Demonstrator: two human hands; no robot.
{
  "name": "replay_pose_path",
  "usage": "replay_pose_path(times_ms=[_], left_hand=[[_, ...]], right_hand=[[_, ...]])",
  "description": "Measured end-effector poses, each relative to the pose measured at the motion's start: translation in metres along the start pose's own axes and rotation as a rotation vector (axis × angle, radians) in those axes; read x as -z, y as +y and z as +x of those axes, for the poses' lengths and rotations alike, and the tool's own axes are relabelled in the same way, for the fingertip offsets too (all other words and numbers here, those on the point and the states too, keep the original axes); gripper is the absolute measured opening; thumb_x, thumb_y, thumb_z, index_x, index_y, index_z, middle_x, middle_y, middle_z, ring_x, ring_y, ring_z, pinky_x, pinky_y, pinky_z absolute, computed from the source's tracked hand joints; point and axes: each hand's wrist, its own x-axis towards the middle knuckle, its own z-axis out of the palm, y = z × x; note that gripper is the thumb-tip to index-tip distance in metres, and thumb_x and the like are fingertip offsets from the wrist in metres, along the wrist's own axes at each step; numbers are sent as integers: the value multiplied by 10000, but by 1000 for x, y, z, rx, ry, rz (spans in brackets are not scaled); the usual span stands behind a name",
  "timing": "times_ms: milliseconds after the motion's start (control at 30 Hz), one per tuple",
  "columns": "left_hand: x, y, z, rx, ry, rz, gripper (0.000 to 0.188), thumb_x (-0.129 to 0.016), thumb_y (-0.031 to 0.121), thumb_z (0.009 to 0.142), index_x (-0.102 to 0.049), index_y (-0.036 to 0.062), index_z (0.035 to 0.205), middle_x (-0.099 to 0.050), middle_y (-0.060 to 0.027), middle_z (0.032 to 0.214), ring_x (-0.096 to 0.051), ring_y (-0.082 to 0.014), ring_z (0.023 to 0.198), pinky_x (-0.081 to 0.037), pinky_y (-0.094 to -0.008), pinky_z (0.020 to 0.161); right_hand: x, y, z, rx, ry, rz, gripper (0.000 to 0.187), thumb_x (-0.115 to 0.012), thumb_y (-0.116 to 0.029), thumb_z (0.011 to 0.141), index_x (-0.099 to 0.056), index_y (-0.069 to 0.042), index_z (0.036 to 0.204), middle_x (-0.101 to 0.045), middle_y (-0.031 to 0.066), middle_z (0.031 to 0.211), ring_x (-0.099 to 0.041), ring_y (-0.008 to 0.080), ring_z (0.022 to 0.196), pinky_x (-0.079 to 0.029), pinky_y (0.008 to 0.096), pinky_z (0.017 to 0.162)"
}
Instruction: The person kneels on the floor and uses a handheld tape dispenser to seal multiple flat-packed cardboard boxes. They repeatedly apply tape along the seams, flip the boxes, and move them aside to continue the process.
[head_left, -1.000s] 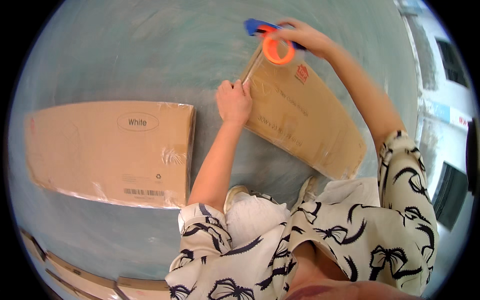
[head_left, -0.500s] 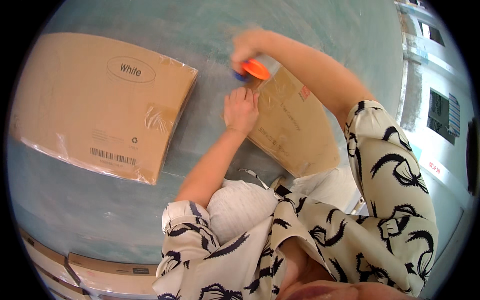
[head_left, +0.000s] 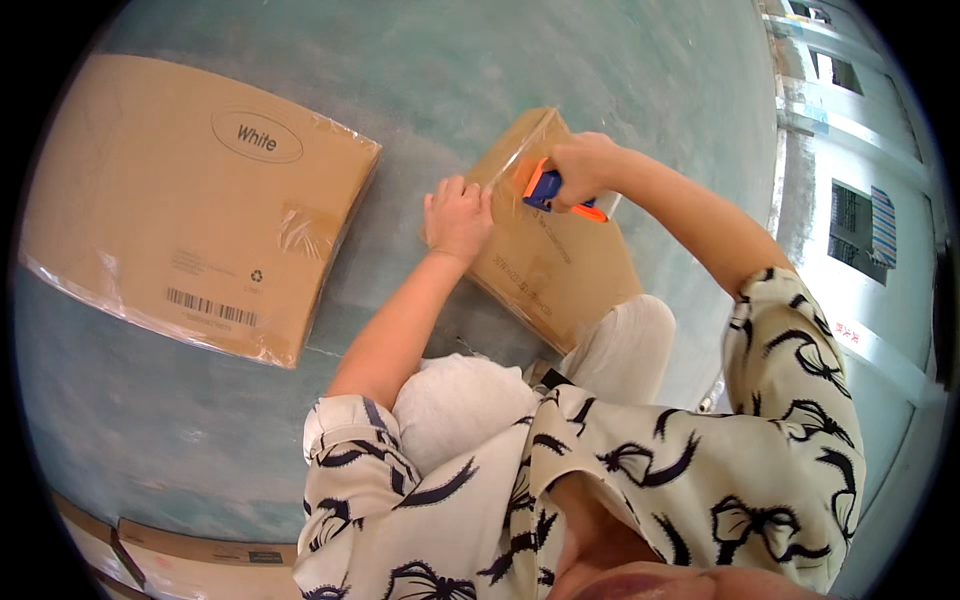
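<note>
A brown cardboard box (head_left: 595, 268) lies at a slant on the floor in front of me. My right hand (head_left: 584, 170) is closed around an orange and blue tape dispenser (head_left: 543, 188), which is over the box's top face. Shiny clear tape runs across the upper end of the box, to the left of the dispenser. At the left edge of the box, my left hand (head_left: 458, 216) grips the cardboard with bent fingers; the fingertips are partly hidden.
To the left lies a larger wrapped cardboard carton (head_left: 130, 190) on the grey-green floor (head_left: 400, 60). More cartons (head_left: 210, 562) line the lower left. My bent knees (head_left: 465, 405) are close to the box. A pale wall with windows (head_left: 860, 225) rises at right.
My right hand has brought the tape dispenser right and down, from beyond the upper left edge to over the top face. The box's upper end now shows behind my left hand.
</note>
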Motion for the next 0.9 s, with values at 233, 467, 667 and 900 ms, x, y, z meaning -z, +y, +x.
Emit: replay_pose_path(times_ms=[233,467,667,900], left_hand=[[-9,24,50,93,-450,297,489,-543,490,872,-546,90,1154,-596,-91,1030,-565,-287,992,-406,-469,797],[-18,22,62,256,-702,189,738,-545,664,808,-487,72,1244,-561,-155,1219,-519,-303,1139,-383,-497,915],[-7,64,89,107,-825,499,858,-688,658,680,-475,48,1244,-595,-120,1166,-549,-285,1084,-378,-465,921],[14,58,27,465,-260,-374,695,-646,548,807,-554,-14,1204,-645,-82,1032,-567,-201,924,-411,-365,872]], right_hand=[[33,-9,88,-67,-597,255,410,-747,-235,531,-710,-101,917,-675,109,923,-621,263,817,-488,390,693],[-55,132,3,-160,-216,788,513,-724,-248,649,-669,-26,1108,-645,73,984,-579,177,857,-484,296,760],[-36,129,-9,323,220,1662,709,-653,-129,687,-472,-25,1364,-587,29,992,-547,99,830,-473,281,756],[-17,115,4,681,126,1514,780,-644,-61,627,-464,-70,1385,-591,46,1081,-557,139,952,-447,291,886]])
